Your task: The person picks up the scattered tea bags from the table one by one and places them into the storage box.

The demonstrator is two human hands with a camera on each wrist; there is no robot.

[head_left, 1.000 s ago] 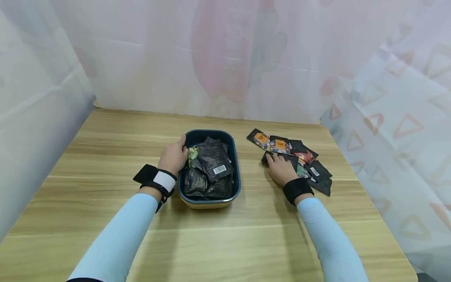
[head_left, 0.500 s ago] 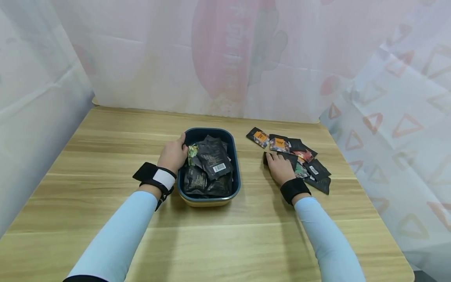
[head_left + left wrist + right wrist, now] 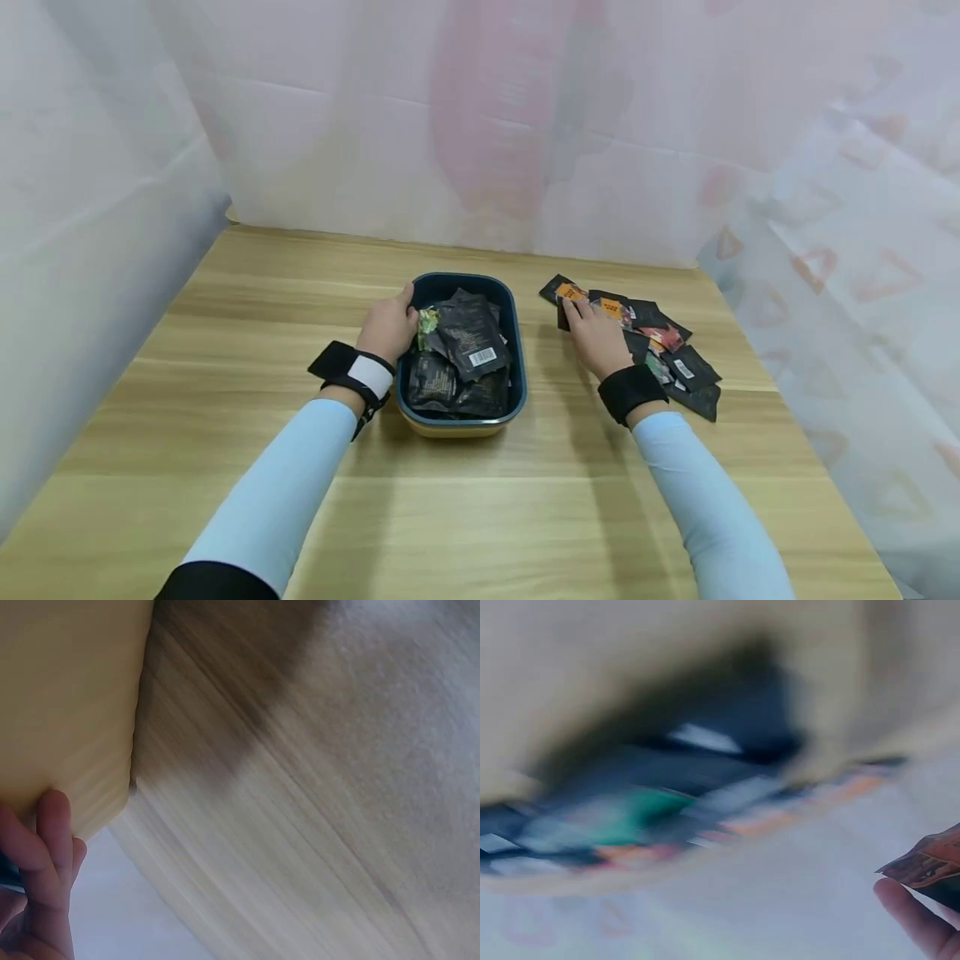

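Observation:
A dark blue bin (image 3: 519, 360) with a yellow base holds several black snack packets (image 3: 471, 337). My left hand (image 3: 400, 315) grips its left rim, thumb over the edge; in the left wrist view its fingers (image 3: 52, 847) lie against the yellow wall (image 3: 67, 705). My right hand (image 3: 574, 313) is at the left end of a pile of loose packets (image 3: 671, 354) and pinches a dark packet (image 3: 562, 317). The right wrist view, blurred, shows that packet (image 3: 930, 862) against a fingertip (image 3: 911, 915), with the pile (image 3: 667, 795) beyond.
The wooden table (image 3: 480, 508) is walled by white sheeting at the back (image 3: 480, 125) and on both sides. The pile lies near the table's right edge (image 3: 757, 367). Bare wood stretches in front of the bin and to its left.
My right hand has moved from the pile's near left side toward its far left end, taking a dark packet along. The left hand keeps its grip on the bin. The head view shifted slightly.

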